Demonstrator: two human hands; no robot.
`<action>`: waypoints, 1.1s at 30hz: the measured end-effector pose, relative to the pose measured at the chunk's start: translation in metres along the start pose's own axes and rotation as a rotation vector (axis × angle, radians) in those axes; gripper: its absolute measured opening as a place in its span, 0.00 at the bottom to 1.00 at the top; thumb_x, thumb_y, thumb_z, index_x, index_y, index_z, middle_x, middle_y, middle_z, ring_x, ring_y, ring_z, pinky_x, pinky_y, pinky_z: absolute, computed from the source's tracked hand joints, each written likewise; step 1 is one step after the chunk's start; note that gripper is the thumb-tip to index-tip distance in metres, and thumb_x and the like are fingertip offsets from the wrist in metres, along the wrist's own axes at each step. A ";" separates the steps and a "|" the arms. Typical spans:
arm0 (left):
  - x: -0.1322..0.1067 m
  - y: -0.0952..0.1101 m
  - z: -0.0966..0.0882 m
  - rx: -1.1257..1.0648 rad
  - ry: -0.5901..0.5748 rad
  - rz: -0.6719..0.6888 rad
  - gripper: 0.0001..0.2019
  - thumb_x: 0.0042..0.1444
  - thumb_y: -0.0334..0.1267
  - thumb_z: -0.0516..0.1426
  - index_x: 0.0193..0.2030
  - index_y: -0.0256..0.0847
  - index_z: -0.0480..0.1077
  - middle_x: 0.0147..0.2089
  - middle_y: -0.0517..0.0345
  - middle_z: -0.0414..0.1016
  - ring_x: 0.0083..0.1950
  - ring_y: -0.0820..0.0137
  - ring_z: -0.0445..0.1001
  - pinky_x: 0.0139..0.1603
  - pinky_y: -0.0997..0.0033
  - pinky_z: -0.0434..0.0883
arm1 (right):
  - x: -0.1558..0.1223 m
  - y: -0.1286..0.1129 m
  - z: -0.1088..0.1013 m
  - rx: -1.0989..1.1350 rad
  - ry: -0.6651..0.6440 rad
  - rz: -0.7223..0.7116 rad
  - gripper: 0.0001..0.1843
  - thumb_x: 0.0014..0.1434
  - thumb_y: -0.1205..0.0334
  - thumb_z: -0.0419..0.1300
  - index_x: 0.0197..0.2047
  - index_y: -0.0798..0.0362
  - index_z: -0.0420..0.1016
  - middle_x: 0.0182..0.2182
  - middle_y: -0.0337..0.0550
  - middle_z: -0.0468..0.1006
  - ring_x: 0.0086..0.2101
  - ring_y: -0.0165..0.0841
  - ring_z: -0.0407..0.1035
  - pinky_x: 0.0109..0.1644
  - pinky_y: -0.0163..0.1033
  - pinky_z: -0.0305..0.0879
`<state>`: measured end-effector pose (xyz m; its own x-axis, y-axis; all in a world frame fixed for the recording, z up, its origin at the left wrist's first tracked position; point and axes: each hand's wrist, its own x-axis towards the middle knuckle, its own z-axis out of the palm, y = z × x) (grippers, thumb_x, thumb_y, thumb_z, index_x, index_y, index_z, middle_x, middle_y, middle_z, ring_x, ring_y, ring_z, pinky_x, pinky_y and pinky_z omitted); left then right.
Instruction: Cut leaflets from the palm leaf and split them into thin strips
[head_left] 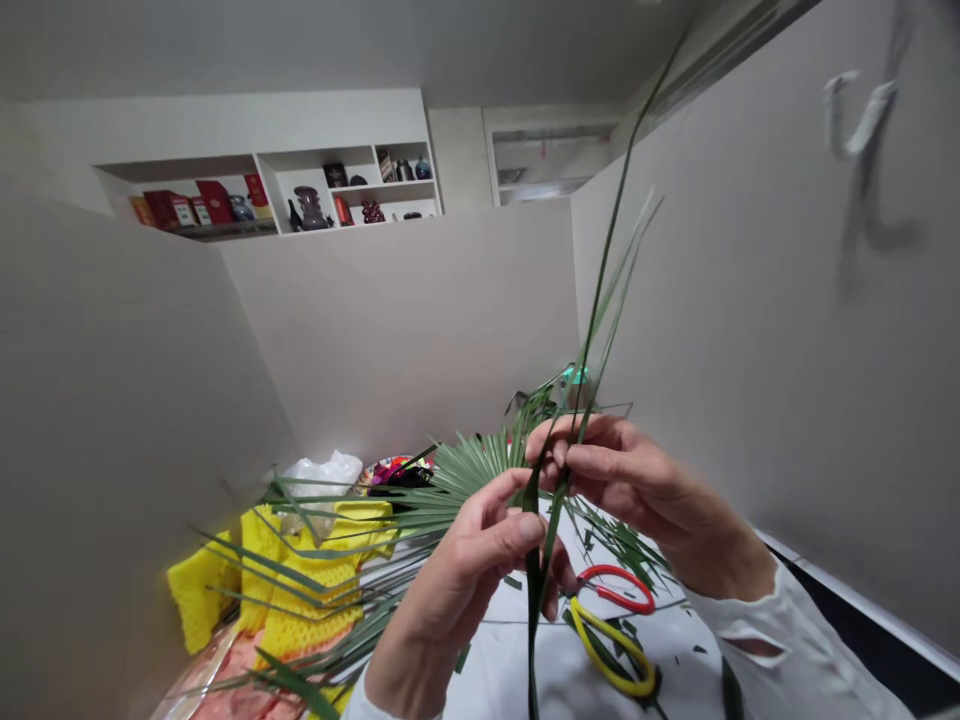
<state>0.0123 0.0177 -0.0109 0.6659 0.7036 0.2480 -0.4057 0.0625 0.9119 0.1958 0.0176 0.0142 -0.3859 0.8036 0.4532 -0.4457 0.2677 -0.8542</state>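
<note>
Long green palm leaf strips (534,600) run upright between my two hands, their thin tips rising far above. My left hand (480,545) pinches the strips between thumb and fingers at the lower part. Just above and to the right, my right hand (619,470) is closed on the same strips with its fingertips. Below my hands lie scissors with one red and one yellow handle (611,650); their blades are hidden behind the left fingers. Behind my hands spreads a large fan palm leaf (469,470).
Yellow knitted cloth (315,570) lies at the left, near a clear plastic bag (326,470) and a bowl of colourful bits (397,472). Leaf scraps dot the white table (495,660). Grey partition walls (405,330) stand close around, with a shelf (270,200) beyond.
</note>
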 end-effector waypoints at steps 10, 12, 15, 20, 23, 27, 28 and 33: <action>-0.002 -0.002 0.014 -0.037 0.028 -0.021 0.15 0.55 0.48 0.65 0.34 0.34 0.78 0.22 0.58 0.72 0.19 0.78 0.68 0.21 0.79 0.64 | 0.000 0.000 -0.008 0.090 -0.065 -0.051 0.06 0.57 0.59 0.71 0.39 0.49 0.84 0.38 0.40 0.79 0.35 0.27 0.72 0.42 0.30 0.69; -0.003 -0.003 0.015 -0.027 0.034 -0.036 0.16 0.57 0.49 0.64 0.34 0.34 0.79 0.22 0.57 0.72 0.19 0.78 0.68 0.21 0.80 0.63 | -0.002 0.000 -0.008 0.104 -0.065 -0.058 0.06 0.58 0.60 0.71 0.40 0.48 0.84 0.40 0.40 0.80 0.36 0.26 0.72 0.44 0.30 0.69; -0.004 -0.004 0.017 -0.016 0.043 -0.036 0.15 0.59 0.48 0.63 0.35 0.35 0.79 0.22 0.58 0.72 0.19 0.79 0.67 0.21 0.80 0.62 | -0.003 -0.002 -0.006 0.114 -0.085 -0.065 0.06 0.56 0.58 0.72 0.36 0.49 0.84 0.41 0.41 0.79 0.35 0.27 0.72 0.42 0.31 0.70; -0.004 -0.008 0.023 0.017 0.036 -0.038 0.14 0.57 0.47 0.64 0.34 0.35 0.79 0.22 0.58 0.71 0.20 0.77 0.67 0.21 0.78 0.62 | -0.001 -0.003 -0.005 0.097 -0.114 -0.026 0.10 0.58 0.56 0.70 0.37 0.54 0.81 0.34 0.43 0.77 0.32 0.31 0.72 0.36 0.33 0.71; -0.004 -0.008 0.026 0.049 0.049 -0.043 0.13 0.57 0.44 0.64 0.34 0.34 0.79 0.22 0.59 0.71 0.20 0.78 0.66 0.23 0.78 0.63 | 0.001 0.000 -0.006 0.127 -0.092 -0.038 0.06 0.60 0.60 0.68 0.39 0.53 0.78 0.35 0.41 0.77 0.34 0.29 0.71 0.38 0.31 0.69; -0.003 -0.011 0.027 0.075 0.107 -0.030 0.11 0.55 0.43 0.65 0.34 0.35 0.78 0.21 0.60 0.71 0.20 0.79 0.65 0.24 0.79 0.63 | 0.002 0.005 -0.008 0.192 -0.092 -0.035 0.12 0.58 0.60 0.69 0.45 0.52 0.76 0.33 0.39 0.76 0.33 0.27 0.70 0.36 0.29 0.69; -0.003 -0.011 0.027 0.075 0.127 -0.028 0.10 0.55 0.42 0.66 0.33 0.35 0.77 0.21 0.61 0.71 0.20 0.79 0.65 0.23 0.79 0.62 | 0.002 0.005 -0.009 0.204 -0.096 -0.035 0.14 0.58 0.59 0.70 0.46 0.51 0.76 0.33 0.39 0.76 0.32 0.28 0.71 0.35 0.29 0.69; -0.001 -0.013 0.027 0.096 0.230 0.020 0.09 0.56 0.39 0.65 0.29 0.37 0.75 0.20 0.62 0.70 0.20 0.79 0.64 0.21 0.81 0.61 | 0.003 0.008 -0.011 0.225 -0.100 -0.066 0.16 0.60 0.60 0.68 0.51 0.51 0.77 0.39 0.42 0.79 0.37 0.28 0.72 0.39 0.29 0.70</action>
<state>0.0338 -0.0034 -0.0144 0.4940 0.8471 0.1956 -0.3485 -0.0132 0.9372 0.2004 0.0276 0.0061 -0.4228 0.7289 0.5385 -0.6371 0.1836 -0.7486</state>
